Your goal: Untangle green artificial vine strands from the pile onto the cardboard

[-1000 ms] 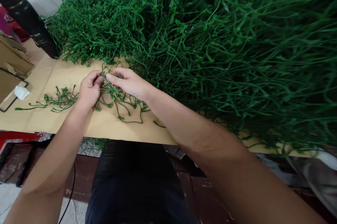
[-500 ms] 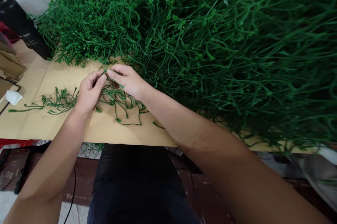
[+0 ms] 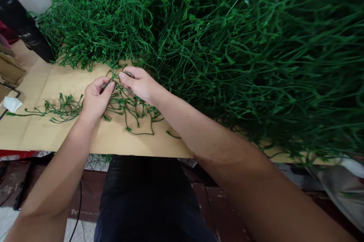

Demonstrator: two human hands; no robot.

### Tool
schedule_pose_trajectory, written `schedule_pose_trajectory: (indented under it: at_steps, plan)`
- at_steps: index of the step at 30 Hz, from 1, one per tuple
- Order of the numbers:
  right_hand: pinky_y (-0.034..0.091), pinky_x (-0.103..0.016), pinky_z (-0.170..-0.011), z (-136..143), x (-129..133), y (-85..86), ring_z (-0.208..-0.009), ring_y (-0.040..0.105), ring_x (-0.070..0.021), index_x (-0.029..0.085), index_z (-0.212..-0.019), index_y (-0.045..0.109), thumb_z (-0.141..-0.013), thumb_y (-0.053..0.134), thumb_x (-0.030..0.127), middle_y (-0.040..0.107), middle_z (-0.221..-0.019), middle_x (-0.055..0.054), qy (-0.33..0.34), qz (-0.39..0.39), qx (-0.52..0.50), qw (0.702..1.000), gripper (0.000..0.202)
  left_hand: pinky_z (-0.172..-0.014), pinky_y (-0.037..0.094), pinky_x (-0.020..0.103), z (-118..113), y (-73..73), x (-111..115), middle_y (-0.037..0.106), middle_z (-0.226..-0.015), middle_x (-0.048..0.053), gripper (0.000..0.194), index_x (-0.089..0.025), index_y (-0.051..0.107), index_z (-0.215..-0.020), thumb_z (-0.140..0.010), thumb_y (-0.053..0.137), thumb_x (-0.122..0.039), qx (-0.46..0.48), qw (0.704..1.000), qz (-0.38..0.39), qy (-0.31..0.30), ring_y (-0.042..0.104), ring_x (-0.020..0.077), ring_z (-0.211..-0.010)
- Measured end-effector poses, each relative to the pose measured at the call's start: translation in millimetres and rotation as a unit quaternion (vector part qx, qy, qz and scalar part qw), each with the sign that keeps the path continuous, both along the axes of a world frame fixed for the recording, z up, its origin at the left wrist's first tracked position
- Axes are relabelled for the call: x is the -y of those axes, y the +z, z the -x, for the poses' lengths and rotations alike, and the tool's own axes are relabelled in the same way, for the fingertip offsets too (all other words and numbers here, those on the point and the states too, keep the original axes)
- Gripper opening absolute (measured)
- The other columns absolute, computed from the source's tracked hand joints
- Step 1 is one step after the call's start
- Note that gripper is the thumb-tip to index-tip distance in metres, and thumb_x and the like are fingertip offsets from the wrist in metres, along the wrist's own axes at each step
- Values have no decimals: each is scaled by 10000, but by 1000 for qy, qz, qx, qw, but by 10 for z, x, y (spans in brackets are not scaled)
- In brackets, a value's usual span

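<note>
My left hand (image 3: 98,96) pinches a thin green artificial plant stem between thumb and fingers. Close on its right, my right hand (image 3: 138,82) is closed too, with a green stem looping over its index finger. Under and around both hands lie loose green stems (image 3: 139,111) with small forked tips, spread over the tan board. More loose stems (image 3: 64,107) lie to the left of my left hand. Where the held pieces meet is too tangled to make out.
A huge heap of green plastic stems (image 3: 199,41) fills the back and right of the tan tabletop (image 3: 122,145). At the back left stands a black bottle (image 3: 28,29). Near the left edge are a white scrap (image 3: 13,103) and a cardboard box (image 3: 10,69).
My right hand has moved slightly up and right, away from my left hand, and a stem now curves over its finger. My left hand stays almost in place.
</note>
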State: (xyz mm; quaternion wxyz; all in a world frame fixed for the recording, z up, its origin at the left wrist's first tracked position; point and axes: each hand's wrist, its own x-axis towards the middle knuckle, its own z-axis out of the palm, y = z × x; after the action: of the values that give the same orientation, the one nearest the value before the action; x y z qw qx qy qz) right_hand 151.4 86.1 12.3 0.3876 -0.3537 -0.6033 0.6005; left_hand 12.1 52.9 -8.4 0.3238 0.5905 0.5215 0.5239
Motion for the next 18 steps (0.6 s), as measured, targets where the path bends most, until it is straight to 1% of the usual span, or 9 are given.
schedule_pose_trajectory:
  at_steps: [2, 5, 7, 9, 12, 14, 18]
  plan:
    - [243, -193, -488, -3, 25, 24, -490, 250, -36, 186, -596, 321, -912, 483, 162, 272, -521, 88, 11, 0, -12, 1000, 357, -592, 400, 220, 3, -1, 2, 551, -661, -16, 216, -170, 583, -707, -716, 688, -358, -1, 1000, -3, -2, 478, 93, -611]
    - [226, -196, -461, -8, 60, 31, -480, 229, -37, 188, -595, 336, -885, 542, 337, 261, -515, 92, 45, -8, -23, 999, 385, -569, 382, 231, 10, 0, 5, 531, -635, -19, 259, -182, 585, -705, -729, 678, -422, -8, 1000, -13, -17, 455, 97, -589]
    - [205, -202, -437, -2, 77, 11, -465, 216, -39, 189, -584, 347, -874, 521, 442, 254, -494, 90, 62, -7, -22, 998, 423, -538, 354, 242, 14, 1, 9, 500, -607, -18, 304, -190, 579, -702, -754, 646, -481, -16, 999, -17, -35, 424, 99, -561]
    - [185, -211, -420, 13, 85, -26, -446, 202, -44, 192, -569, 345, -881, 462, 512, 227, -468, 88, 70, -1, -17, 997, 462, -509, 326, 251, 19, 0, 12, 458, -574, -21, 347, -196, 551, -682, -770, 618, -524, -19, 999, -18, -47, 396, 100, -534]
    - [186, -220, -415, 43, 85, -82, -434, 196, -54, 197, -560, 339, -896, 360, 575, 192, -450, 84, 72, 4, -12, 997, 506, -466, 290, 252, 30, -5, 16, 406, -532, -28, 409, -200, 486, -630, -765, 609, -565, -5, 999, -6, -52, 357, 93, -491]
    - [207, -218, -428, 57, 85, -98, -443, 215, -60, 196, -564, 350, -904, 316, 590, 194, -457, 78, 64, -4, -8, 998, 521, -439, 273, 246, 44, -5, 12, 384, -512, -34, 439, -199, 456, -602, -757, 611, -579, 8, 999, 6, -53, 332, 84, -462]
    - [269, -216, -492, 70, 121, -65, -500, 287, -67, 191, -558, 362, -909, 324, 580, 262, -496, 56, 22, -69, 10, 997, 525, -437, 279, 245, 79, -6, -20, 347, -498, -40, 435, -198, 452, -588, -772, 605, -562, 2, 999, 8, -36, 322, 82, -454]
